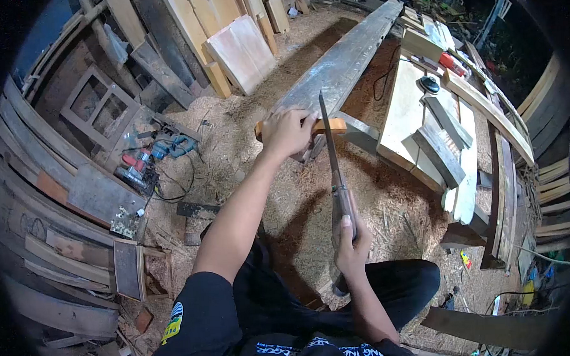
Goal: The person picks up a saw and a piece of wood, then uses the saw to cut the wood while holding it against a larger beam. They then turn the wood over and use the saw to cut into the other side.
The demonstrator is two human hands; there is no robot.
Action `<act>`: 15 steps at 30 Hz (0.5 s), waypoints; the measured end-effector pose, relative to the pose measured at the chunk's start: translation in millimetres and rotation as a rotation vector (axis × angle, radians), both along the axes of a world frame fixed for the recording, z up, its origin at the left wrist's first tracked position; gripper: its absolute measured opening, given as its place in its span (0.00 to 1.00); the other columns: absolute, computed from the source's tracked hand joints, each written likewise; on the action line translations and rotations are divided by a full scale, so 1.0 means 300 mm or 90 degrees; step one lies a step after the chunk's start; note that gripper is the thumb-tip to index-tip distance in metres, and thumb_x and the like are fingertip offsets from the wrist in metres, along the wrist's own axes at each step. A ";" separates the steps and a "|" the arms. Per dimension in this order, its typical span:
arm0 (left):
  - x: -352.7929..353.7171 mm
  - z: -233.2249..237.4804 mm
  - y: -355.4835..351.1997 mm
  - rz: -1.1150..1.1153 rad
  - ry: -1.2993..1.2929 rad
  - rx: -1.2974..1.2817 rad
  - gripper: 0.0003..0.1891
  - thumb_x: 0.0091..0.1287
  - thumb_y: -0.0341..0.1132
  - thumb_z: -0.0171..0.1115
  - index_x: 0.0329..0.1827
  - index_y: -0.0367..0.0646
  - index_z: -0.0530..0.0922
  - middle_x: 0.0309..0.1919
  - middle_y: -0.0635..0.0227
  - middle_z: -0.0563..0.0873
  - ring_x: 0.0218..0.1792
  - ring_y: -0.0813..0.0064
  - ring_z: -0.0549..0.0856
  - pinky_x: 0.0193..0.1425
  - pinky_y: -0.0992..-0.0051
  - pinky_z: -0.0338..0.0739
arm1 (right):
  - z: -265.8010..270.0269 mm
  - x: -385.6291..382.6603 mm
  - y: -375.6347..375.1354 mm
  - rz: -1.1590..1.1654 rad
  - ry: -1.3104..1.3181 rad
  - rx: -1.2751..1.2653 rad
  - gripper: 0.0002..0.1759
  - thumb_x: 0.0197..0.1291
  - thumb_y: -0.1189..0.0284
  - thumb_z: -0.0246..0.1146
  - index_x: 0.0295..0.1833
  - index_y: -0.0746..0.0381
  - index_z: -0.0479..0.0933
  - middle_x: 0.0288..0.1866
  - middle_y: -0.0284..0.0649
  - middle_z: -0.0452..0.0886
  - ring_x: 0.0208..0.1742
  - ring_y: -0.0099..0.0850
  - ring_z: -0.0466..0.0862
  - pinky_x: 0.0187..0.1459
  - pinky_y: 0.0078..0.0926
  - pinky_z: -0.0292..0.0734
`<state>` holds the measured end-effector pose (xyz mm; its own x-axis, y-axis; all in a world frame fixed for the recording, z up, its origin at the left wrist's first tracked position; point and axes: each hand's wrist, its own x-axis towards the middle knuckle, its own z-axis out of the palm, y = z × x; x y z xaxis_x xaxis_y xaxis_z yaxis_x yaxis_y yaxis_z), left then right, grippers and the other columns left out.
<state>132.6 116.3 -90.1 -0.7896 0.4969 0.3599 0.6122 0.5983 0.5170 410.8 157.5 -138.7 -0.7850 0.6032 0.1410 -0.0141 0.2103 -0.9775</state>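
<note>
My left hand (286, 133) is closed over a short orange-brown wood piece (333, 125), pressing it against the near end of a long plank bench (337, 67). My right hand (353, 246) grips a handsaw (332, 152) by its handle, thumb along the top. The saw's narrow blade is seen nearly edge-on and points away from me. It crosses the wood piece just right of my left thumb; whether its teeth have cut in cannot be made out. Part of the wood piece is hidden under my left fingers.
Power tools (160, 151) with cables lie on the sawdust-covered floor at left. At right, a worktable (397, 119) carries loose boards and a dark sander (428, 84). Boards (241, 52) lean at the back, and a small wooden frame (143, 270) stands near my left side.
</note>
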 end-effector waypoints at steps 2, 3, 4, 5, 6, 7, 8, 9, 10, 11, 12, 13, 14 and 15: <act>0.001 0.070 0.026 0.016 -0.071 -0.067 0.18 0.78 0.52 0.56 0.50 0.54 0.92 0.50 0.62 0.92 0.57 0.55 0.89 0.62 0.53 0.81 | 0.000 0.004 0.012 -0.010 -0.009 0.048 0.29 0.80 0.73 0.53 0.81 0.71 0.65 0.60 0.47 0.87 0.47 0.23 0.81 0.57 0.25 0.78; -0.005 0.097 0.039 0.037 -0.142 -0.135 0.19 0.79 0.51 0.54 0.50 0.54 0.92 0.52 0.59 0.93 0.57 0.53 0.90 0.61 0.53 0.83 | 0.006 0.011 0.006 -0.012 -0.014 0.049 0.29 0.80 0.73 0.53 0.81 0.71 0.65 0.60 0.47 0.87 0.47 0.23 0.81 0.57 0.25 0.78; -0.030 0.070 0.051 0.018 -0.057 -0.123 0.18 0.78 0.48 0.55 0.48 0.48 0.91 0.49 0.54 0.93 0.52 0.49 0.92 0.58 0.50 0.84 | 0.010 0.010 -0.001 -0.006 -0.004 -0.014 0.28 0.80 0.73 0.53 0.81 0.71 0.65 0.61 0.48 0.87 0.48 0.22 0.81 0.57 0.25 0.77; -0.042 0.038 0.067 0.017 -0.056 -0.122 0.18 0.78 0.48 0.55 0.48 0.48 0.91 0.49 0.54 0.93 0.52 0.49 0.92 0.58 0.50 0.84 | 0.012 0.005 -0.005 0.000 0.010 -0.076 0.28 0.80 0.73 0.53 0.81 0.71 0.65 0.61 0.48 0.87 0.49 0.21 0.81 0.58 0.24 0.77; -0.042 0.026 0.081 0.040 -0.017 -0.148 0.18 0.77 0.47 0.56 0.46 0.46 0.90 0.47 0.55 0.93 0.50 0.50 0.91 0.57 0.51 0.84 | 0.013 0.000 -0.006 -0.004 0.020 -0.042 0.28 0.80 0.73 0.53 0.81 0.70 0.65 0.57 0.46 0.87 0.45 0.21 0.79 0.54 0.24 0.77; -0.046 0.015 0.091 0.064 0.023 -0.174 0.17 0.77 0.46 0.56 0.44 0.45 0.89 0.44 0.56 0.93 0.48 0.51 0.91 0.56 0.52 0.83 | 0.005 -0.004 -0.005 -0.003 0.023 -0.042 0.28 0.80 0.73 0.53 0.81 0.70 0.65 0.57 0.46 0.87 0.45 0.21 0.79 0.54 0.24 0.77; -0.045 -0.004 0.089 0.065 0.025 -0.176 0.17 0.77 0.46 0.56 0.44 0.45 0.89 0.44 0.56 0.93 0.48 0.51 0.91 0.56 0.52 0.83 | -0.009 -0.004 -0.008 -0.003 0.029 -0.024 0.28 0.80 0.73 0.53 0.82 0.70 0.65 0.54 0.44 0.87 0.42 0.20 0.78 0.50 0.24 0.77; -0.037 -0.025 0.079 0.044 0.127 -0.110 0.16 0.76 0.45 0.58 0.45 0.44 0.88 0.45 0.58 0.92 0.49 0.52 0.90 0.57 0.53 0.83 | -0.004 -0.003 -0.013 -0.003 0.034 -0.009 0.28 0.80 0.73 0.53 0.82 0.69 0.65 0.51 0.42 0.87 0.39 0.20 0.77 0.47 0.24 0.77; -0.034 -0.044 0.067 0.023 0.229 -0.046 0.15 0.76 0.45 0.59 0.46 0.43 0.87 0.45 0.60 0.92 0.50 0.54 0.89 0.59 0.55 0.83 | 0.001 -0.001 -0.015 -0.001 0.035 -0.013 0.28 0.80 0.73 0.53 0.82 0.69 0.65 0.51 0.42 0.87 0.39 0.20 0.77 0.47 0.24 0.77; -0.033 -0.063 0.057 0.023 0.231 -0.051 0.15 0.76 0.45 0.59 0.46 0.43 0.87 0.45 0.60 0.92 0.50 0.54 0.89 0.59 0.55 0.83 | 0.008 0.001 -0.016 -0.001 0.041 -0.030 0.28 0.80 0.73 0.53 0.82 0.69 0.66 0.47 0.41 0.86 0.37 0.19 0.75 0.44 0.23 0.76; -0.025 -0.062 0.045 0.002 0.244 -0.038 0.14 0.75 0.44 0.59 0.46 0.44 0.87 0.46 0.61 0.90 0.52 0.55 0.88 0.59 0.56 0.82 | 0.018 -0.002 -0.017 -0.001 0.049 -0.047 0.28 0.80 0.74 0.53 0.82 0.69 0.66 0.43 0.39 0.85 0.35 0.18 0.74 0.40 0.23 0.75; -0.018 -0.061 0.035 -0.020 0.256 -0.026 0.13 0.75 0.43 0.60 0.47 0.44 0.86 0.47 0.62 0.89 0.53 0.56 0.87 0.60 0.57 0.82 | 0.021 -0.003 -0.015 -0.002 0.051 -0.052 0.28 0.80 0.74 0.53 0.82 0.69 0.66 0.43 0.39 0.85 0.35 0.18 0.74 0.40 0.23 0.75; -0.015 -0.058 0.023 -0.021 0.256 -0.030 0.13 0.75 0.43 0.60 0.47 0.44 0.86 0.47 0.62 0.89 0.53 0.56 0.87 0.60 0.57 0.82 | 0.024 -0.001 -0.011 0.004 0.047 -0.050 0.28 0.80 0.74 0.53 0.82 0.68 0.66 0.40 0.37 0.84 0.34 0.17 0.73 0.38 0.22 0.74; -0.010 -0.042 0.007 -0.060 0.244 -0.049 0.14 0.75 0.44 0.61 0.49 0.43 0.86 0.52 0.62 0.88 0.57 0.58 0.86 0.62 0.55 0.81 | 0.025 0.002 -0.010 0.009 0.044 -0.046 0.28 0.80 0.73 0.53 0.82 0.68 0.66 0.37 0.36 0.82 0.33 0.16 0.72 0.36 0.21 0.73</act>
<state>129.5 118.5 -102.8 -0.5548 0.5981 0.5783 0.8062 0.5583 0.1960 411.5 154.6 -131.3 -0.7833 0.6030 0.1508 -0.0837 0.1381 -0.9869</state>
